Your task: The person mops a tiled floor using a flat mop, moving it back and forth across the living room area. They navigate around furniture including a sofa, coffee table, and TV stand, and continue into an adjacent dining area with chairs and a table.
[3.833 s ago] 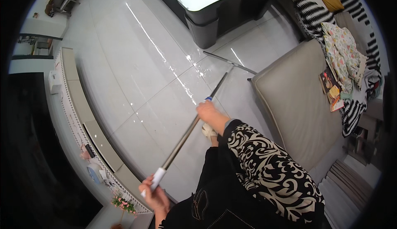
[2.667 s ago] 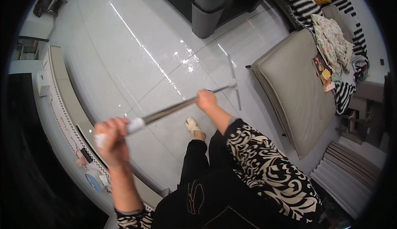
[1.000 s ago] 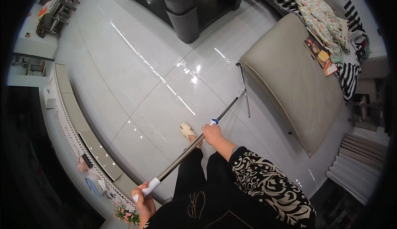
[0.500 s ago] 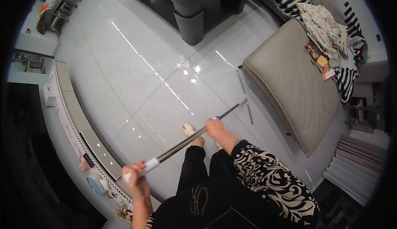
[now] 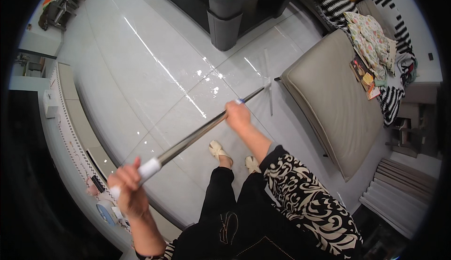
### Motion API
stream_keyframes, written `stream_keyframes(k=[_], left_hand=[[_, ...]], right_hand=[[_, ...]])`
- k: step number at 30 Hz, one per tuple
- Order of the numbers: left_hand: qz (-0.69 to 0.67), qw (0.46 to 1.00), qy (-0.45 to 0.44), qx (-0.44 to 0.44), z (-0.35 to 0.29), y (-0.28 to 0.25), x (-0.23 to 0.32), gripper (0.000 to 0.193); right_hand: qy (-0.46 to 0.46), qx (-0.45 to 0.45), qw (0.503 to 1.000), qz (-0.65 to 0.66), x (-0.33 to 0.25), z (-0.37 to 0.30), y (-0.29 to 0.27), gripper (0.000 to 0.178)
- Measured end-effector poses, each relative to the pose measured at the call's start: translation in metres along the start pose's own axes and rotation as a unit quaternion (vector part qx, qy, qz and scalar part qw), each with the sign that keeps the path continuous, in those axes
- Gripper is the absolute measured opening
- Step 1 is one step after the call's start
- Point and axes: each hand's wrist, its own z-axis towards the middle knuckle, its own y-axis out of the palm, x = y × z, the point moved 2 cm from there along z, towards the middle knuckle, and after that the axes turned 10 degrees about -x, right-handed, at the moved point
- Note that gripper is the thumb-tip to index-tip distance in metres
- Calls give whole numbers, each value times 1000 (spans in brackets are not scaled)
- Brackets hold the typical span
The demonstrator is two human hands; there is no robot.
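Observation:
A long-handled floor squeegee (image 5: 192, 136), or a similar wiper with a thin bar head, slants across in front of me. My left hand (image 5: 128, 187) is closed around the white grip at the handle's near end, at lower left. Farther along the metal pole, close to a blue band, my right hand (image 5: 238, 115) is wrapped around it. The slim head (image 5: 268, 98) is blurred and lies over the pale tiled floor (image 5: 155, 91), left of the grey ottoman's corner. My slippered feet (image 5: 218, 151) stand beneath the pole.
A grey padded ottoman (image 5: 338, 100) stands at right, with clothes (image 5: 371, 37) and books (image 5: 364, 77) beyond its far edge. A dark table (image 5: 225, 30) with a glossy top is ahead. Along the left runs a low cabinet (image 5: 77, 119) with small items. Curtains (image 5: 399, 185) hang at right.
The squeegee head has swept forward and slightly left, away from the ottoman's side. My left hand has moved left and my right hand forward, both still holding the pole.

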Motion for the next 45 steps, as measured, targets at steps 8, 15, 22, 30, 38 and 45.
stream_keyframes(k=[8,15,22,30,38,45], left_hand=[[-61,987,11,-150,135,-2,-89,25],[-18,999,-34,23,117,-47,-28,17],[80,992,22,98,65,-74,104,27],[77,996,26,29,74,-22,90,33],[69,993,-10,-100,138,51,-26,34],[63,986,-148,-33,185,104,-155,41]], right_hand=[[140,113,980,81,42,99,4,9],[46,-63,996,44,-25,110,40,12],[-122,-169,973,103,-175,56,35,9],[-59,-28,997,50,-107,55,-38,11],[1,168,983,71,43,141,-111,10],[21,169,985,0,178,231,-138,11]])
